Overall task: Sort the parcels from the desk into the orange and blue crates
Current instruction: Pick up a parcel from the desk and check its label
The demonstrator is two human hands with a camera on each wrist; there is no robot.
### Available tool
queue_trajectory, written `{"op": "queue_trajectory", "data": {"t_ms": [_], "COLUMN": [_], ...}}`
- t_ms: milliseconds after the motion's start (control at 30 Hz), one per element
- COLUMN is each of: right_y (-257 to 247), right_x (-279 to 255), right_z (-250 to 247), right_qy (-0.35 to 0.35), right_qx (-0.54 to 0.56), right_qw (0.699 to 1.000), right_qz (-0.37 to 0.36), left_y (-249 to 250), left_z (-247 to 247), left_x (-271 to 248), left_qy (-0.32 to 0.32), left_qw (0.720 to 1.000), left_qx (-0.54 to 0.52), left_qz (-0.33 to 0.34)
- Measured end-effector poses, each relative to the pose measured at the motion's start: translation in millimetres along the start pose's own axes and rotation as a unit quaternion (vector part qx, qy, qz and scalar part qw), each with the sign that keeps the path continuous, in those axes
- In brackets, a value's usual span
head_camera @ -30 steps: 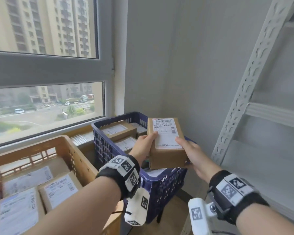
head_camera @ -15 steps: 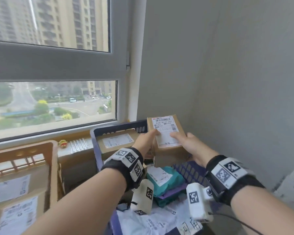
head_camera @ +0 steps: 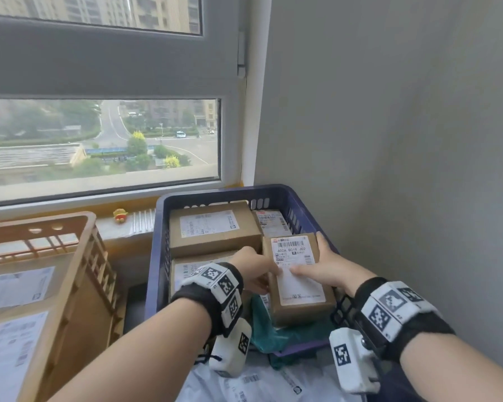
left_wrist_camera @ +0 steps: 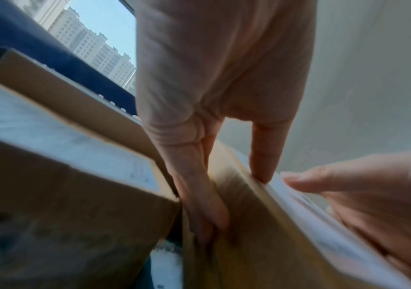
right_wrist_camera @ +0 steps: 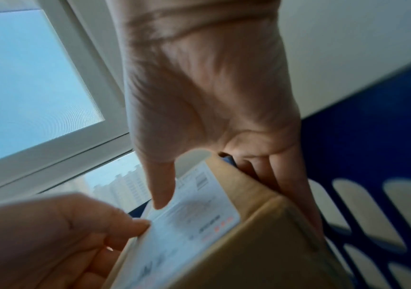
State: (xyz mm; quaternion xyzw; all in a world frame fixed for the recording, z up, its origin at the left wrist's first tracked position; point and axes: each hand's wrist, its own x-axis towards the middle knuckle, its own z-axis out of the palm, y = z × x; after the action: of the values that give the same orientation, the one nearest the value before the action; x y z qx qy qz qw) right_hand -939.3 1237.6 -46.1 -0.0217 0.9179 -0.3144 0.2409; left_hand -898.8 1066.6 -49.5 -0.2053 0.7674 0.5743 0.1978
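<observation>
Step in hand: placing one parcel in the blue crate (head_camera: 273, 191). The cardboard parcel (head_camera: 299, 282), label up, sits low inside the crate against its right wall, over a teal mailer bag (head_camera: 276, 335). Whether it rests fully on the bag cannot be told.

Left hand (head_camera: 251, 266): thumb on the label edge, fingers (left_wrist_camera: 204, 207) curled down the parcel's left side, wedged in the gap beside a neighbouring box. Right hand (head_camera: 327, 266): thumb on the label, fingers (right_wrist_camera: 291, 187) wrapped down the right side, between parcel and crate wall. Both hands hold the parcel.

Judged next move: settle the parcel flat, then release and draw both sets of fingers up out of the narrow gaps without dragging it askew.

Count, head view: two crates, blue and orange (head_camera: 79, 256). In the blue crate, four cardboard boxes show, the held one included, plus the teal bag and at least one white mailer (head_camera: 262, 384) at the near end. In the orange crate, at least three labelled parcels (head_camera: 15, 285) show, partly cut off.
</observation>
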Motion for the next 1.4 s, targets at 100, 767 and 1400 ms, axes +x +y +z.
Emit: {"op": "queue_trajectory", "data": {"t_ms": [100, 767, 1400], "right_y": [0.7, 1.7, 27.4], "right_x": [3.5, 13.0, 26.3], "right_z": [12.3, 62.8, 81.2], "right_qy": [0.023, -0.020, 0.059], "right_qx": [-0.090, -0.345, -0.349], "right_qw": [0.995, 0.936, 0.917], "right_qz": [-0.047, -0.074, -0.184], "left_y": [-7.7, -59.6, -69.4], "left_z": [-0.5, -25.3, -25.5], "left_x": [4.0, 29.0, 30.8], "left_qy": [0.034, 0.201, 0.196], "left_qw": [0.996, 0.933, 0.932], "left_qx": [0.083, 0.240, 0.236], "left_qz": [0.021, 0.178, 0.193]}}
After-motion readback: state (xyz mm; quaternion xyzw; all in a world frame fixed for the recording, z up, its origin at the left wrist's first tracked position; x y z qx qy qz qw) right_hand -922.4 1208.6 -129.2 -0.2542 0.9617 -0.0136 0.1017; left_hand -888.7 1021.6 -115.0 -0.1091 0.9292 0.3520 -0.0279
